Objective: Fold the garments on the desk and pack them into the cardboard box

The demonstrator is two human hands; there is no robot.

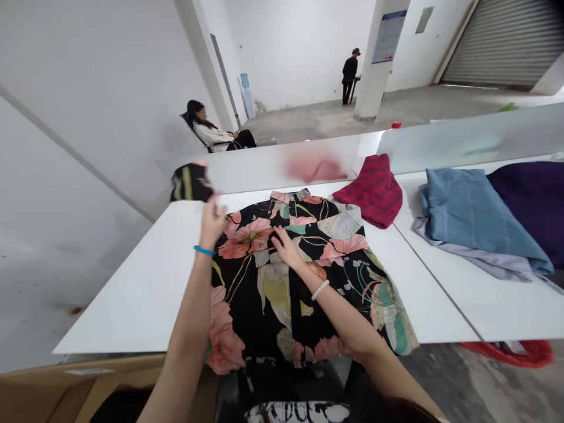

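A black floral garment (304, 270) with pink and green flowers lies spread on the white table (145, 288), its hem hanging over the near edge. My left hand (211, 222) is raised above the garment's upper left part, fingers closed on a lifted, blurred piece of the fabric (191, 182). A blue band is on that wrist. My right hand (285, 245) rests flat on the garment's middle, fingers spread, pressing the cloth. A white bracelet is on that wrist.
A red plaid cloth (374, 191) lies behind the garment. A blue cloth (471, 214) and a purple cloth (533, 202) are piled on the adjoining table at right. A cardboard box (53, 388) stands at bottom left. One person sits (214, 132) and another stands (349, 75) far behind.
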